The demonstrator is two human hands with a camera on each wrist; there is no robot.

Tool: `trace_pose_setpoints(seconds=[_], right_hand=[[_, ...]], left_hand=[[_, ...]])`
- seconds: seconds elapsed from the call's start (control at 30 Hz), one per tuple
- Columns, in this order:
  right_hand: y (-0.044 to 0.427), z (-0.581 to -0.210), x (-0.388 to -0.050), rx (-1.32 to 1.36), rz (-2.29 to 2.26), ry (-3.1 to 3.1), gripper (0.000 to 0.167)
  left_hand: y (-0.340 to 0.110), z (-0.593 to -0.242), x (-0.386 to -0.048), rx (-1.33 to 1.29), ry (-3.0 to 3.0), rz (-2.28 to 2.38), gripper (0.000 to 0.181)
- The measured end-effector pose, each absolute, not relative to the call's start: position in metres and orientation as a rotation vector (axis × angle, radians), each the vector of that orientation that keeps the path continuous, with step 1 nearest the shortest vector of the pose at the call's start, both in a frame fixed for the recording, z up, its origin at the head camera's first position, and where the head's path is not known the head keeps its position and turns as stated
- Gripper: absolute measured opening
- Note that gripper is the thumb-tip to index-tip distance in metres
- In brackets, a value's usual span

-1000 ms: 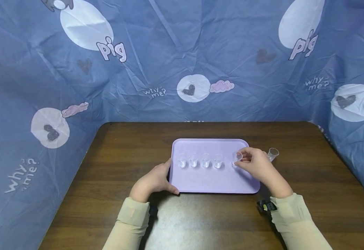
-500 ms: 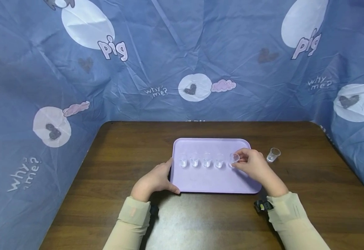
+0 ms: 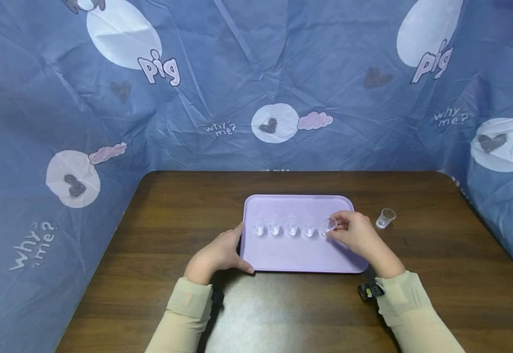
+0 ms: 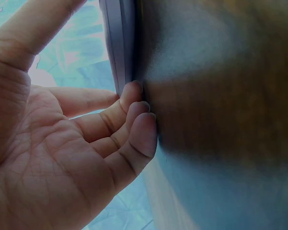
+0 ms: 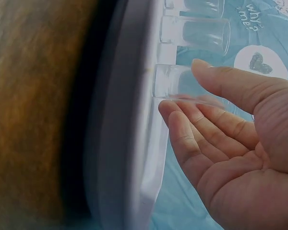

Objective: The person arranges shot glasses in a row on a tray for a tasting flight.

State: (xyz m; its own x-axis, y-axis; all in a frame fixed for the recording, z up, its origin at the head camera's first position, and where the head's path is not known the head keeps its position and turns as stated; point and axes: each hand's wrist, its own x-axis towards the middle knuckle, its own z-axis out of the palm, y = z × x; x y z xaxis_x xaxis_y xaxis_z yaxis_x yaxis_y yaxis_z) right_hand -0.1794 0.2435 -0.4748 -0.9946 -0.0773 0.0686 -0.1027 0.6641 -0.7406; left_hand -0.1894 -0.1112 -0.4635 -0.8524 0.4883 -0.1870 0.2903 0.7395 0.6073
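Note:
A row of small clear cups stands upright on a lilac tray (image 3: 300,260). At the row's right end, my right hand (image 3: 357,234) holds a clear cup (image 3: 329,224) between thumb and fingers. The right wrist view shows this cup (image 5: 170,81) with its base at the tray surface, thumb on one side and fingers on the other. My left hand (image 3: 216,255) rests against the tray's left side, its thumb reaching the front left corner. In the left wrist view, the loosely bent fingers (image 4: 143,134) lie by the tray edge (image 4: 116,48).
One more clear cup (image 3: 386,218) stands on the brown wooden table (image 3: 185,201), right of the tray. A blue printed cloth (image 3: 221,88) hangs behind the table and along both sides.
My right hand has shifted the cup left, closer to the others in the row, and then barely moved. My left hand has stayed at the tray.

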Motion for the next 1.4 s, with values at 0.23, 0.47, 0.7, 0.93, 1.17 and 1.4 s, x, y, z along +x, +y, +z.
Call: trace_pose_setpoints(seconds=[0.23, 0.47, 0.7, 0.93, 1.17, 1.4], right_hand=[[0.246, -0.470, -0.175, 0.128, 1.337, -2.846, 0.038], [0.262, -0.458, -0.170, 0.127, 1.397, -2.834, 0.041], [0.277, -0.449, -0.165, 0.122, 1.342, -2.762, 0.046], [0.290, -0.445, -0.160, 0.070, 1.237, -2.735, 0.045], [0.309, -0.439, -0.154, -0.014, 1.143, -2.697, 0.044], [0.326, -0.433, -0.150, -0.053, 1.179, -2.640, 0.046]], left_hand=[[-0.111, -0.464, -0.189, 0.583, 2.595, 0.831, 0.124], [-0.112, -0.463, -0.190, 0.567, 2.601, 0.816, 0.126], [-0.111, -0.465, -0.190, 0.562, 2.601, 0.816, 0.126], [-0.111, -0.467, -0.192, 0.583, 2.605, 0.837, 0.123], [-0.112, -0.469, -0.193, 0.611, 2.610, 0.853, 0.118], [-0.112, -0.470, -0.194, 0.611, 2.612, 0.864, 0.116]])
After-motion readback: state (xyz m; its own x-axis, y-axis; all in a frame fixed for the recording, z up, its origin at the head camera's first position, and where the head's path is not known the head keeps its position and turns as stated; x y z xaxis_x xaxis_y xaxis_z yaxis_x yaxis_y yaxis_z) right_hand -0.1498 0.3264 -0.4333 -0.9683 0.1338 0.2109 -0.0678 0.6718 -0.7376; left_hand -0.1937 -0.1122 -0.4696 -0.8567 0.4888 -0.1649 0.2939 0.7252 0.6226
